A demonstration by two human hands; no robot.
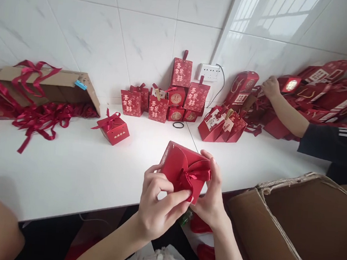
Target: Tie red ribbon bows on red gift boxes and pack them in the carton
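Note:
I hold a small red gift box [176, 165] above the front edge of the white table [74, 169]. A red ribbon [195, 176] is tied over its folded petal-shaped top flaps. My left hand [157, 204] pinches the ribbon at the box's near side, with the fingers closed on it. My right hand [212, 191] grips the box's right side, and its thumb and fingers press on the ribbon's knot.
A finished red box with a bow [114, 128] lies mid-table. Stacked red boxes [177, 95] stand at the wall by a black hair tie [178, 124]. A tipped carton [42, 86] spills ribbons at left. Another person's hand [271, 87] reaches into flat red boxes at right. An open carton [299, 228] stands near right.

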